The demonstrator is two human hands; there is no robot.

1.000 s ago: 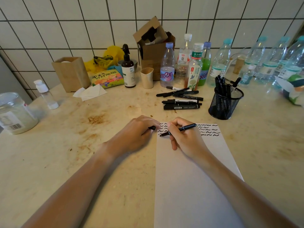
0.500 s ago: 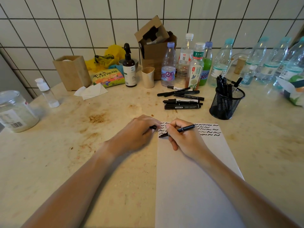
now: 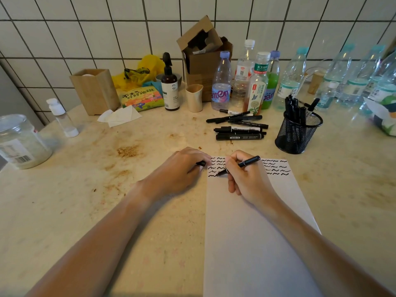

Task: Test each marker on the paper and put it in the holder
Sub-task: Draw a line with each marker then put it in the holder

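Working across the stained counter [image 3: 64,211], you are somewhere in the middle of the job, as far as the view shows. The paper [image 3: 257,243] lies in front of you, and only its far edge carries test marks: several short rows of black squiggles [image 3: 276,168] running from the left corner to the right. Most of the sheet below them is bare, so you have plenty of room for more strokes.

The mesh holder [image 3: 297,136] stands beyond the paper's far right corner, well apart from your hands, and already has a cluster of markers upright in it; I judge those the tested ones. The loose markers [image 3: 240,127] lie on the counter between the bottles and the paper, just left of the holder. I count about six, though they overlap, so the number is uncertain. Those look like what remains.

Your right hand [image 3: 248,179] pinches the marker [image 3: 240,165] in a writing grip, fingers curled around the barrel, its tip down on the paper at the left end of the lowest row. Your left hand [image 3: 177,170] rests just off the paper's left edge, fingers curled over a small black piece, most likely the cap [image 3: 201,163]. By my reading, this marker needs capping and dropping in the holder.
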